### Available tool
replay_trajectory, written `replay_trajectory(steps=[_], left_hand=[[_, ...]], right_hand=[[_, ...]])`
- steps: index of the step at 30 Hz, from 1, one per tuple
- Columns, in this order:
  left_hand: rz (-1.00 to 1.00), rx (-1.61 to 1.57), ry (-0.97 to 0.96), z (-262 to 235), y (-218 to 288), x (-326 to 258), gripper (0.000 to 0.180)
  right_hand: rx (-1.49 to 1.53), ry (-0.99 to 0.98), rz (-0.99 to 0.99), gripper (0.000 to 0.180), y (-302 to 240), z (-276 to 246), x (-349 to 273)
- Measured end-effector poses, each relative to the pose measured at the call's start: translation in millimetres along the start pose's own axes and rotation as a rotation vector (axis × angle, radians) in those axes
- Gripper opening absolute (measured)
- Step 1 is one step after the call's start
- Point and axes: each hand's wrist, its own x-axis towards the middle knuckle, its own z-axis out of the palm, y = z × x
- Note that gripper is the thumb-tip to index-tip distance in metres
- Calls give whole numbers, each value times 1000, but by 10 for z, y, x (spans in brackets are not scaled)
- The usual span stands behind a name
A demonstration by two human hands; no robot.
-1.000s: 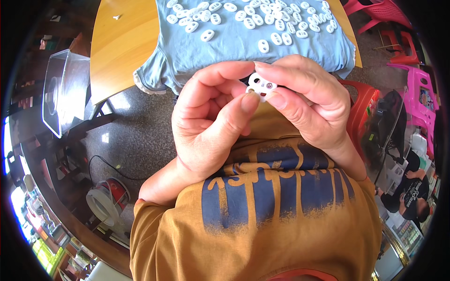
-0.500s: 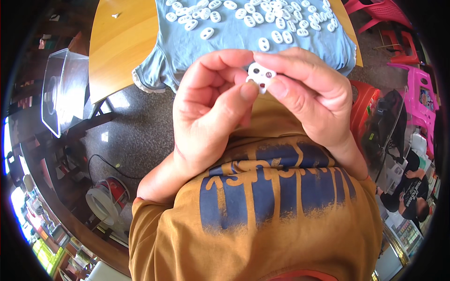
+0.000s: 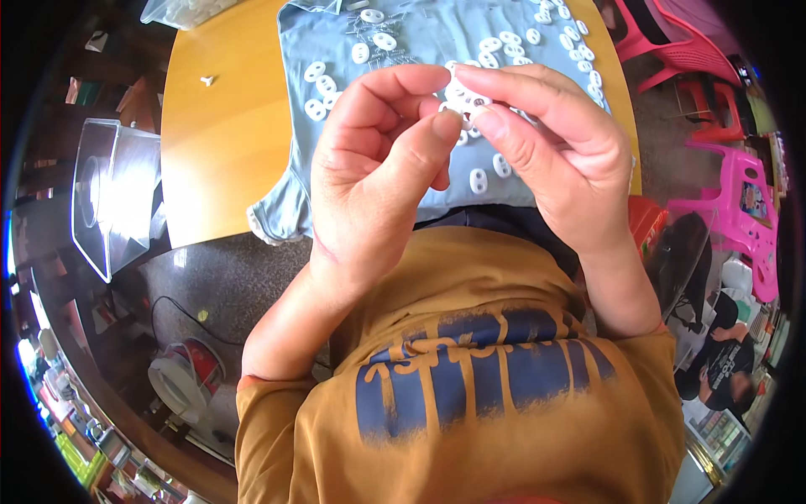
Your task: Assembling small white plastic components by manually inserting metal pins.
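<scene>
My left hand (image 3: 374, 164) and my right hand (image 3: 558, 155) meet above the near side of a light blue cloth. Thumbs and index fingertips of both close on a small white plastic piece with round holes (image 3: 464, 102). The fingers partly cover it, so its full outline is hidden. Many oval white pieces, each with two holes, lie scattered over the cloth beyond my hands; one such oval piece (image 3: 478, 181) rests just below them in the picture. The blue cloth (image 3: 336, 46) looks like a spread-out garment.
The wooden table (image 3: 227, 126) carries the cloth, a small white part (image 3: 207, 81) and a clear container (image 3: 180, 13) at its far left. A transparent plastic box (image 3: 109, 193) stands left. Pink plastic stools (image 3: 747, 202) and a seated person (image 3: 726, 357) are to the right.
The view has shifted so more of the table and cloth shows, including the container at the far left. Both hands keep their pinch on the white piece, which looks slightly turned.
</scene>
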Motion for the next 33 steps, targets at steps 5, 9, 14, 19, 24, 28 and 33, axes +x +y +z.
replay_trajectory(steps=[5,9,14,19,24,28,33], left_hand=[[-16,36,70,-109,-31,28,27],[-70,52,85,-129,-31,75,24],[-81,81,105,-195,-32,89,20],[-141,84,95,-197,-15,27,15],[-330,133,-84,-172,-22,-183,16],[-320,236,-150,-139,-90,-193,18],[-336,230,-156,-88,-104,-140,20]], right_hand=[[-349,-40,-263,25,112,-32,157],[-717,-15,-430,32,415,-76,282],[-776,-32,-410,30,443,-151,293],[-443,-37,-8,24,337,-170,259],[-453,-12,68,23,385,-270,247],[-435,-52,67,22,431,-378,257],[-530,-102,-30,22,466,-365,394]])
